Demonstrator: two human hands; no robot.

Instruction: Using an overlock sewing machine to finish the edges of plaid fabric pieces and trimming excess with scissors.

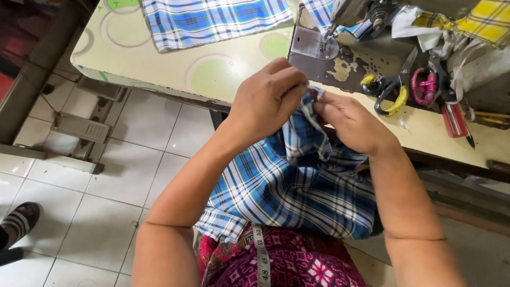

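A blue and white plaid cloth [295,186] drapes over my lap, with one corner lifted between both hands. My left hand [265,101] pinches the top of that corner, fingers closed on the fabric. My right hand [350,119] grips the same corner from the right side, thumb and fingers pressed on it. Both hands meet just in front of the table edge, below the sewing machine's needle plate [313,43]. A measuring tape [260,255] hangs down over my magenta patterned skirt.
Another plaid cloth [212,21] lies on the pale green table [133,48]. Scissors with yellow handles [390,87], a pink-handled pair [425,85] and a red screwdriver [454,119] lie at right. The treadle [79,127] sits on the tiled floor; another person's sandalled foot [18,223] is at left.
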